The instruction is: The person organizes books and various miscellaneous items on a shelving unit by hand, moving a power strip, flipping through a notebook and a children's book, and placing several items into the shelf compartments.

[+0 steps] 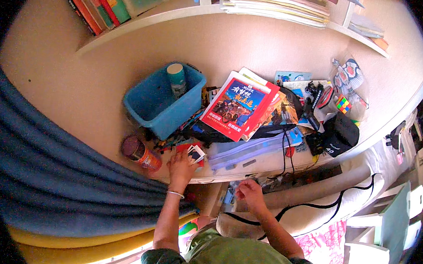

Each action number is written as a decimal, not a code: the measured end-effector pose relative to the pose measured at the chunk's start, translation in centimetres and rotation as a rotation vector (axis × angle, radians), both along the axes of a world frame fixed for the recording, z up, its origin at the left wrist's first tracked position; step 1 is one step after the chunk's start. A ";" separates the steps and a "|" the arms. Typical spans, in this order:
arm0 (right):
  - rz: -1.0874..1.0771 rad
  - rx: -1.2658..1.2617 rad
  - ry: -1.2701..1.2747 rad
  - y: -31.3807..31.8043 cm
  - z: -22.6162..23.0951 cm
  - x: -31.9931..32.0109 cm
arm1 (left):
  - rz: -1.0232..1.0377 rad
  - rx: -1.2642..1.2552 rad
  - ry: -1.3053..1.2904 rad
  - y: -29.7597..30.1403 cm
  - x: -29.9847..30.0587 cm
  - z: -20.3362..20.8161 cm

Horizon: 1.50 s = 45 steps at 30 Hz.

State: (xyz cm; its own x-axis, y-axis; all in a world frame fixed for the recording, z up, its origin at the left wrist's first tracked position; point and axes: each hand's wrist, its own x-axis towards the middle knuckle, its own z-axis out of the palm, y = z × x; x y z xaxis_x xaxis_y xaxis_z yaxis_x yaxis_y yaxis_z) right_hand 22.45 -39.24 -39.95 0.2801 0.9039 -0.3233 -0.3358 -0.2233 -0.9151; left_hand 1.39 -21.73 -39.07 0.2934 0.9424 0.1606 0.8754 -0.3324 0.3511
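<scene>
My left hand, with a pale bracelet at its wrist, is at the desk's front edge. Its fingers are closed on a few small red, white and black cards. Just left of it lies an orange-red canister with a dark round end. My right hand is over an open drawer that holds small loose items. Its fingers are curled, and I cannot make out whether anything is in them. Between and beyond the hands lies a translucent lilac zip pouch.
A blue plastic bin with a spray can inside stands behind. Right of it are a red-covered book, a colourful puzzle cube and a black cap. A blue curtain hangs at left; a cream padded chair back is at right.
</scene>
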 end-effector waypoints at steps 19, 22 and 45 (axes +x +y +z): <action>-0.101 0.080 0.443 13.0 1.2 1.9 | -0.046 -0.012 -0.054 0.4 0.4 0.8; -0.130 0.017 0.584 14.4 1.1 1.7 | -0.053 0.053 -0.019 0.3 0.4 0.9; -0.223 0.117 0.731 11.7 2.0 2.8 | -0.005 -0.157 -0.692 -0.6 3.6 3.7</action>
